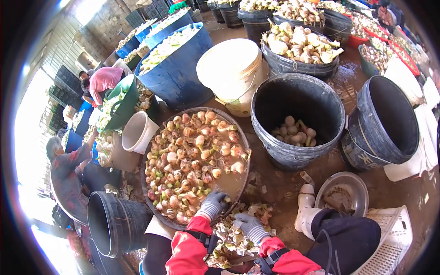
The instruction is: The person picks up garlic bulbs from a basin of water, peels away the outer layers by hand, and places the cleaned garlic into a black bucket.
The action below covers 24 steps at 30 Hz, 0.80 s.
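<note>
Seemed to pinch a green-tipped bulb [227,200] in the left hand [211,206], just inside the near rim of the basin [161,217], its muddy water [230,184] and bulbs [176,158] spreading beyond. Held the right hand [251,227] loosely bent above peelings [224,237]; could not tell whether grasping anything. Risked losing the bulb among the others through a weak pinch, or slopping water by leaning on the rim. Read no brand; made out only an illegible white mark [366,159] on the black bucket [356,140] ahead and right of the hands.
</note>
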Tool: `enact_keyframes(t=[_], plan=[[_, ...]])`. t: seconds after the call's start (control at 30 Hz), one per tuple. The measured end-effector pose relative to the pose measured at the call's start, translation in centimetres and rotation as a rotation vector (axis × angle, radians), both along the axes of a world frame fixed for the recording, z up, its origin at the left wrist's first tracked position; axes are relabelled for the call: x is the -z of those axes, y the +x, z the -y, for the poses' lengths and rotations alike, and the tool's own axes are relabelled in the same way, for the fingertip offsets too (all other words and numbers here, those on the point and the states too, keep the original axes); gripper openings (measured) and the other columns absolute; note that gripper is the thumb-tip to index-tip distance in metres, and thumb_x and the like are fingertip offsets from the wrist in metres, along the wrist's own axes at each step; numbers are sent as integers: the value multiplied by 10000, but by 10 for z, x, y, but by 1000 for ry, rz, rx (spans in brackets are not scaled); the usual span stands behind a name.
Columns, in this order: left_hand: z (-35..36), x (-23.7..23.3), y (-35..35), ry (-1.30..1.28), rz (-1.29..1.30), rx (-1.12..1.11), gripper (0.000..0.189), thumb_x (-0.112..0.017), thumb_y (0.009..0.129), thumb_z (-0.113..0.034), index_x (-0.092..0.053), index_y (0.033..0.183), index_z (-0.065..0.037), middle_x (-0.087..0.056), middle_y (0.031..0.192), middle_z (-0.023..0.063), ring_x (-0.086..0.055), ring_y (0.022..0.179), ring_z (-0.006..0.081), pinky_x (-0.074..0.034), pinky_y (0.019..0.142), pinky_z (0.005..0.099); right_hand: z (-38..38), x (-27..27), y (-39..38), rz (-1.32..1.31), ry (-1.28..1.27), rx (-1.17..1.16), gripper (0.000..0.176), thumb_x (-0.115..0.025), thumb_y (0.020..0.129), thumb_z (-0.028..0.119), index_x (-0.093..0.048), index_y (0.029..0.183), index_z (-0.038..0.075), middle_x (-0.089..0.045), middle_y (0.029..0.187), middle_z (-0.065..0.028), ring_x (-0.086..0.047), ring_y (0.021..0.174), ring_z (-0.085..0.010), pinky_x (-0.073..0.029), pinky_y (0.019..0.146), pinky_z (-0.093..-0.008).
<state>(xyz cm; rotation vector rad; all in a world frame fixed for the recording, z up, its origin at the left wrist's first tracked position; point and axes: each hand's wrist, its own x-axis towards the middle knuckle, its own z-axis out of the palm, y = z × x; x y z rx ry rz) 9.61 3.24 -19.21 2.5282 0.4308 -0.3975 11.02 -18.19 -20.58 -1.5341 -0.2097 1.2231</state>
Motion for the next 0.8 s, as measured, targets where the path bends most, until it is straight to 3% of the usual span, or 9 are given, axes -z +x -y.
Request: enact_keyframes(t=[0.07,0.13,0.17,0.27,0.33,0.4,0.57,0.67,0.8], plan=[[11,-24,-6,-225,52,-166,419,-692,727,-64,-601,1132,-115,-592,1125,91,-570,1042,281,-450,916,361,-5,-17,4,21,143,357,292,-642,846,102,-611,1126,28,-665,978,-96,-609,903,-146,-476,803,-257],[22,-47,-15,-871,271,-597,387,-679,761,-9,-581,1131,-69,-597,1079,36,-574,991,164,-459,876,287,-8,-45,12,87,144,376,290,-649,837,39,-612,1123,20,-654,982,-68,-597,912,-124,-481,805,-244],[32,-64,-21,-914,363,-650,365,-651,798,8,-559,1150,-24,-585,1068,12,-544,983,99,-455,854,235,-8,-54,13,102,261,454,285,-649,837,39,-612,1118,12,-654,987,-66,-597,917,-124,-484,815,-249],[52,-85,-51,-1313,364,-910,381,-669,789,-7,-564,1156,-25,-617,1027,47,-596,946,153,-488,851,266,-6,-88,15,61,389,520,285,-653,835,56,-621,1115,10,-664,1013,-80,-609,946,-135,-488,854,-269],[62,-78,-75,-1535,429,-927,405,-678,788,-48,-552,1169,1,-625,1056,82,-607,966,188,-494,868,313,-1,-99,14,418,355,371,301,-658,832,74,-624,1125,11,-661,1062,-111,-617,981,-154,-479,881,-284],[90,-102,-79,-1531,547,-966,447,-682,784,-63,-526,1194,22,-615,1096,99,-594,1012,208,-475,902,326,3,-99,11,418,344,307,311,-650,838,95,-620,1136,9,-648,1103,-132,-618,1004,-182,-472,897,-290],[120,-73,-116,-571,544,-726,884,-871,564,-189,-411,1282,44,-489,1229,172,-513,1105,260,-439,932,365,6,-88,-7,278,257,135,355,-654,836,139,-597,1158,0,-649,1101,-137,-622,1000,-205,-478,879,-285],[126,-81,-123,-56,487,-582,891,-874,538,-209,-418,1254,59,-465,1186,212,-487,1108,330,-431,936,398,7,-84,-19,417,194,15,389,-660,828,130,-579,1191,15,-643,1116,-145,-626,1000,-205,-485,871,-290],[136,-104,-113,130,451,-444,824,-853,551,-187,-452,1244,10,-457,1111,209,-498,1014,357,-444,881,397,2,-77,-24,441,233,71,406,-641,833,157,-558,1213,40,-657,1059,-157,-641,985,-251,-495,843,-320]])
